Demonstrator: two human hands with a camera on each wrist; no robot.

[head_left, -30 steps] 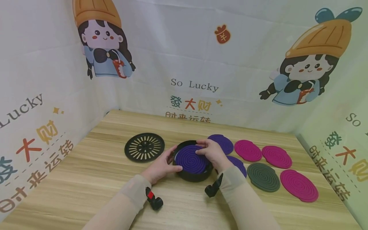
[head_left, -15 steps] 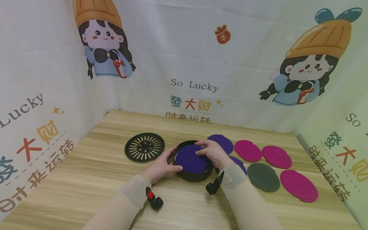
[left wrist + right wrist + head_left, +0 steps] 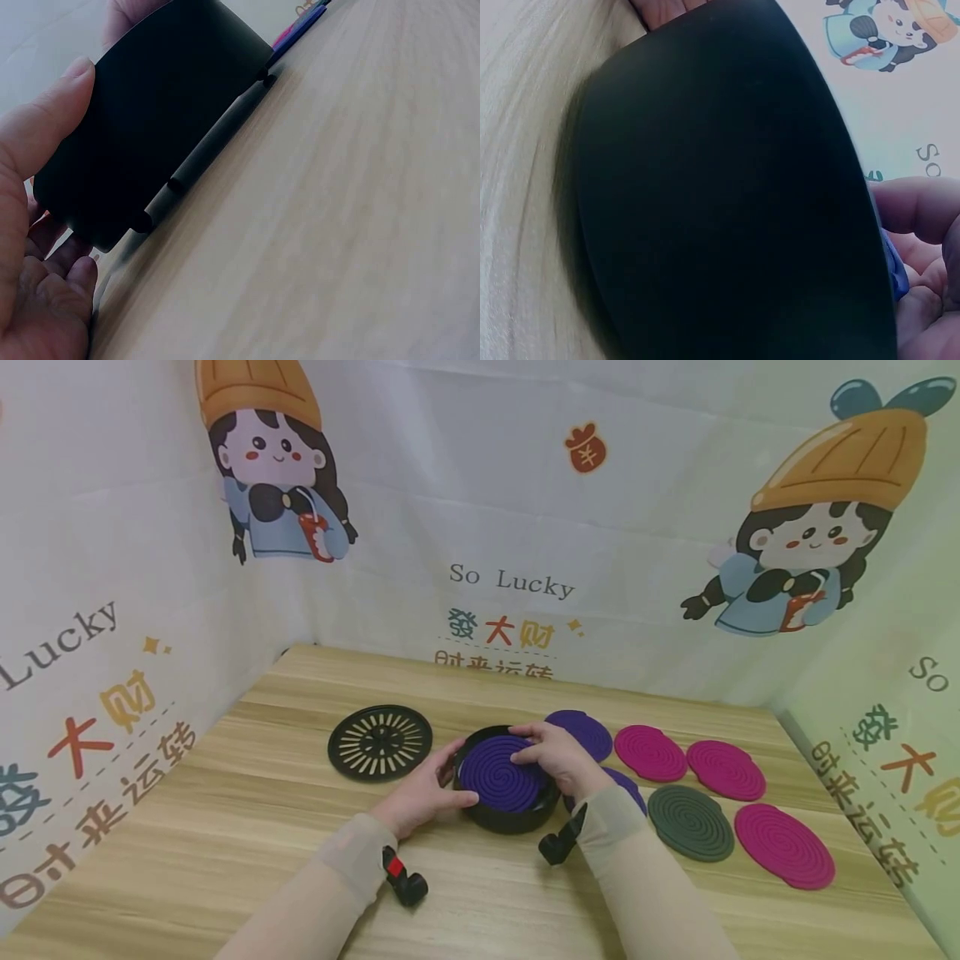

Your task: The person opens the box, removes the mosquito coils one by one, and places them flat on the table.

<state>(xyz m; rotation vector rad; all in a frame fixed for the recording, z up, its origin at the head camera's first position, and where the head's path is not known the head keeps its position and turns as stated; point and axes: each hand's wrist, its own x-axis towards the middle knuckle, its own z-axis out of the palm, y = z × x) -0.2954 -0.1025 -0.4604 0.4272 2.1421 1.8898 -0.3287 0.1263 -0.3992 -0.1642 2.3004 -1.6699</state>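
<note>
In the head view, a black round mosquito coil holder stands on the wooden table with a purple mosquito coil lying tilted at its mouth. My left hand grips the holder from the left, thumb on the near side and fingers round the far side. The left wrist view shows that thumb against the dark wall, with small feet under the base. At the coil's right edge, my right hand pinches it. A sliver of purple coil shows between its fingers in the right wrist view.
Left of the holder lies a black slotted lid. To the right are two more purple coils, partly hidden, several pink coils and a dark green coil. A printed cloth rises behind the table.
Both hands keep their places on the holder and the purple coil. The head view has shifted very slightly; nothing else visibly moved.
</note>
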